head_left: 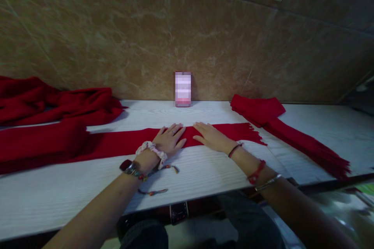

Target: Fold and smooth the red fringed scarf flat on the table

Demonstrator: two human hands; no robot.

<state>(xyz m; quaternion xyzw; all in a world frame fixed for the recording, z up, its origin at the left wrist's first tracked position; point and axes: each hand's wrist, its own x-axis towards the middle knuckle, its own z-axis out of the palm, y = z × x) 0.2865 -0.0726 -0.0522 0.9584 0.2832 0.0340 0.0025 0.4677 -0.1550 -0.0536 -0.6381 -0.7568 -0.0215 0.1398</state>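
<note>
A long red scarf [117,142] lies stretched flat across the white table [87,186], its fringed end [254,134] toward the right. My left hand [169,139] rests flat on the scarf with fingers spread, a scrunchie and beaded bracelets on that wrist. My right hand [212,137] lies flat on the scarf just beside it, fingers stretched out, red cords on the wrist. The two hands nearly touch at the scarf's middle. Neither hand grips anything.
A heap of red scarves [55,103] lies at the back left. A folded red scarf [292,132] runs diagonally at the right. A small blurred pink box [182,88] stands against the brown marbled wall [175,27]. The table's front edge is near my lap.
</note>
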